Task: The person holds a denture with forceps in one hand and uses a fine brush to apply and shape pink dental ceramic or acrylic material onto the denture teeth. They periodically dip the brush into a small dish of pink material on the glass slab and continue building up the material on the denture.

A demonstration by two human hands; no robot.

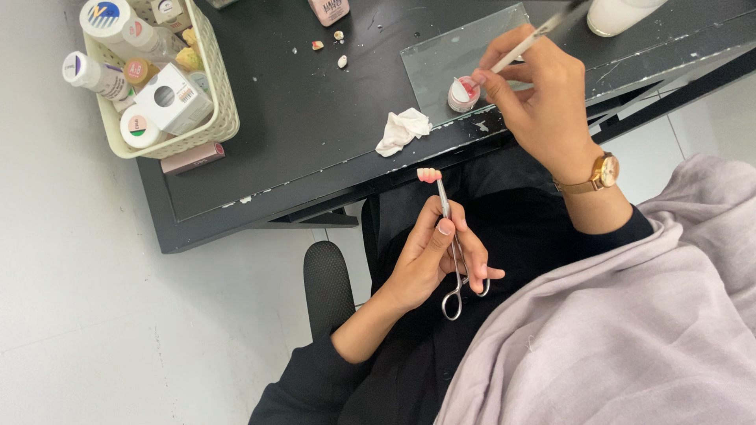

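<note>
My left hand (pixel 431 256) grips a pair of metal scissor-handled forceps (pixel 452 252) below the desk edge. The forceps' tip clamps a small row of pink-and-white false teeth (pixel 428 175). My right hand (pixel 535 98), with a gold wristwatch (pixel 603 172), holds a thin white-handled brush (pixel 529 41). The brush tip dips into a small round pot of pink paste (pixel 463 93) that sits on a glass slab (pixel 465 55) on the black desk (pixel 315 126).
A cream plastic basket (pixel 213 118) of small bottles and jars stands at the desk's left end. A crumpled white tissue (pixel 402 130) lies near the front edge. A pink box (pixel 192 157) lies beside the basket. A black chair armrest (pixel 327 287) is below the desk.
</note>
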